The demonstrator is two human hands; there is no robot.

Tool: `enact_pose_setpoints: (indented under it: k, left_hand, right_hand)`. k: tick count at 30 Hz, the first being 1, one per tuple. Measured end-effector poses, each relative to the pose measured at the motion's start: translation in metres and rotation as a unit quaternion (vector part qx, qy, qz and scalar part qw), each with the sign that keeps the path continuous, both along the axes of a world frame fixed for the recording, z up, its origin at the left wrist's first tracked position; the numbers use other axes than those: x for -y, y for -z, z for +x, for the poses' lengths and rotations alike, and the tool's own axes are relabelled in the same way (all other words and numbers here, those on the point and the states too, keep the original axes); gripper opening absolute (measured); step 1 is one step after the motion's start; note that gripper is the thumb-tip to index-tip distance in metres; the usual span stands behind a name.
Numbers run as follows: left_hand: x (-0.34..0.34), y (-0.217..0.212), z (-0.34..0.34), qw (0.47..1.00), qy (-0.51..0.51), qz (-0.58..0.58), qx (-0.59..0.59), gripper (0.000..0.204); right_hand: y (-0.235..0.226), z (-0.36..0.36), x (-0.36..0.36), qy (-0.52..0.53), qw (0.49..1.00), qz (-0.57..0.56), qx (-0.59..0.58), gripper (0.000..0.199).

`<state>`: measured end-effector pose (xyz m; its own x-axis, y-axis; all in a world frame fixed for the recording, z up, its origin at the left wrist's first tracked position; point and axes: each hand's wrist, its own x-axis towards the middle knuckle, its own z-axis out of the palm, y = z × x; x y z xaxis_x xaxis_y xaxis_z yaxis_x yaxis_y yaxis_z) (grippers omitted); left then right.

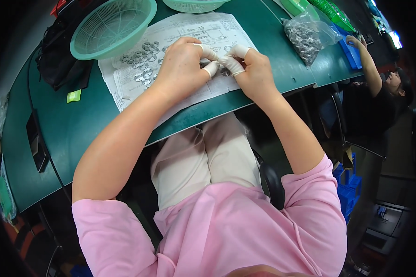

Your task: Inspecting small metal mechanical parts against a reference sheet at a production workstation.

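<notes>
Over printed drawing sheets [189, 94] on the green table, my two hands meet fingertip to fingertip, with white finger cots on thumbs and fingers. My left hand [180, 64] is closed in a pinch, its thumb and forefinger pointing right. Facing it, my right hand [256, 74] pinches too, its forefinger and thumb touching the left fingertips. Whatever lies between the fingertips is too small and covered to make out. Small round metal discs with holes [143, 62] are spread on the paper left of my left hand. A darker disc [225, 72] shows just below my right fingertips.
A pale green mesh basket [113, 30] stands at the far left, another basket [194, 5] beyond. A clear bag of metal parts [305, 39] lies right, near a blue bin [351, 53] and a co-worker's arm [370, 64]. Left are a black bag [62, 62], yellow packet [73, 96] and phone [36, 141].
</notes>
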<state>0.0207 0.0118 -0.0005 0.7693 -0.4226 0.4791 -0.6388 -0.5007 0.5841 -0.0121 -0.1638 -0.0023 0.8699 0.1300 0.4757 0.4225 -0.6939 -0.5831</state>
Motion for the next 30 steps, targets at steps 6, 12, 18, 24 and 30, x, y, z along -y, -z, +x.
enact_pose_setpoints:
  k: [6, 12, 18, 24, 30]
  left_hand:
    - [0.005, 0.001, -0.006, 1.000, 0.013, 0.011, -0.011, 0.018]
    - [0.007, 0.005, -0.003, 0.999, 0.024, 0.030, -0.002, 0.017]
    - [0.003, 0.004, 0.000, 0.999, -0.029, -0.021, 0.008, 0.016]
    - [-0.001, -0.009, -0.004, 0.995, -0.095, 0.026, -0.004, 0.019]
    - [0.001, 0.002, -0.001, 0.992, -0.101, 0.006, 0.076, 0.017]
  right_hand:
    - [0.000, -0.004, -0.001, 0.022, 1.000, -0.006, 0.003, 0.014]
    - [0.003, -0.004, 0.003, 0.015, 0.995, 0.089, -0.032, 0.012]
    - [-0.005, -0.004, 0.002, -0.019, 0.957, 0.239, -0.164, 0.011]
    - [-0.004, -0.005, -0.001, -0.035, 0.965, 0.202, -0.162, 0.011]
    - [0.000, -0.004, -0.003, -0.025, 0.997, 0.050, -0.062, 0.013]
